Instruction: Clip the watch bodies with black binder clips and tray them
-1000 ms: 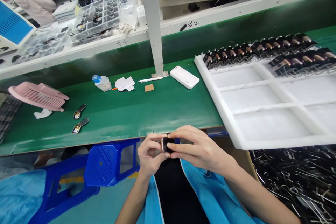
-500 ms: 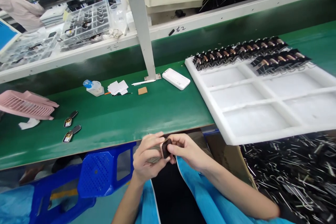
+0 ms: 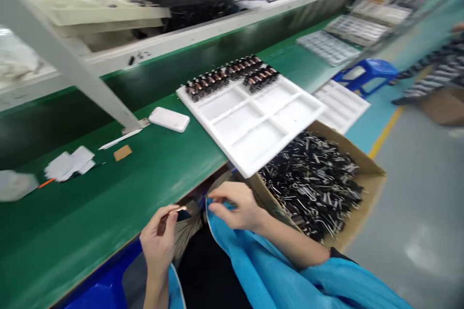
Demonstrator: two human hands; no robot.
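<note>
Blurred handwritten "2" [image 3: 147, 53] on white rail [image 3: 203, 34]

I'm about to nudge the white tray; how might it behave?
The white tray looks thick-walled, so it's probably stiff. Its near corner overhangs the green bench, so pressing there may tip it. The black clips bunched at its far side might shift.

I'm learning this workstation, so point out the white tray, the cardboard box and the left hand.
White tray [image 3: 270, 152]: head view, on its near rim.
Cardboard box [image 3: 369, 194]: head view, on its right inner wall.
Left hand [image 3: 159, 239]: head view, on the hand's middle.
</note>
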